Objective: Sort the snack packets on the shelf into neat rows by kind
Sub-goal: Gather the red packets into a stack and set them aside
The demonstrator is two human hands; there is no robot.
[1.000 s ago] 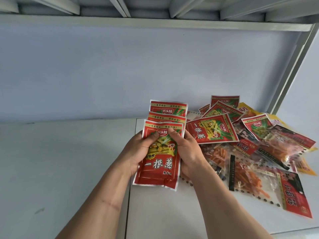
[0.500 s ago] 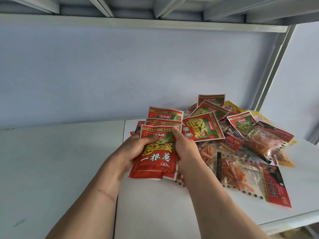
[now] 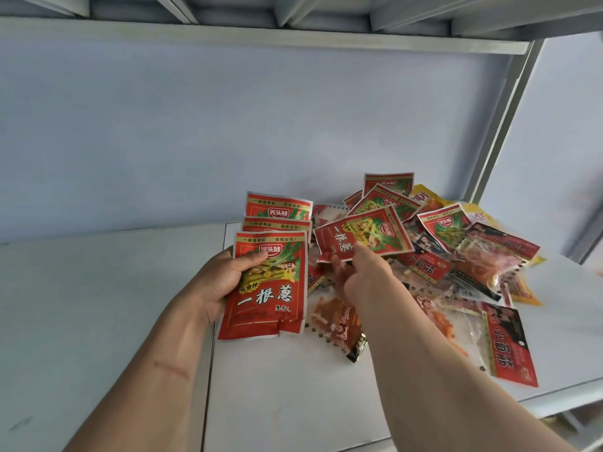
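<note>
My left hand (image 3: 222, 275) grips a fanned stack of red spring-onion snack packets (image 3: 270, 288) by its left edge, thumb on the front one. My right hand (image 3: 365, 275) has reached right to another packet of the same kind (image 3: 362, 236) lying tilted on the pile. Its thumb is on the packet's lower edge and its fingers are under it. Behind it the mixed pile (image 3: 456, 256) holds more red-green packets, yellow ones, and clear packets of orange strips (image 3: 336, 318).
The pile sits on a white shelf board (image 3: 98, 305), with a seam between two boards under my left hand. A pale wall closes the back. An upright post (image 3: 502, 119) stands at the right and the upper shelf (image 3: 261, 37) hangs overhead. The front edge (image 3: 554, 399) is near the right-hand packets.
My right hand has let go of the stack and moved right to pinch the tilted red packet on the pile. My left hand now holds the stack alone.
</note>
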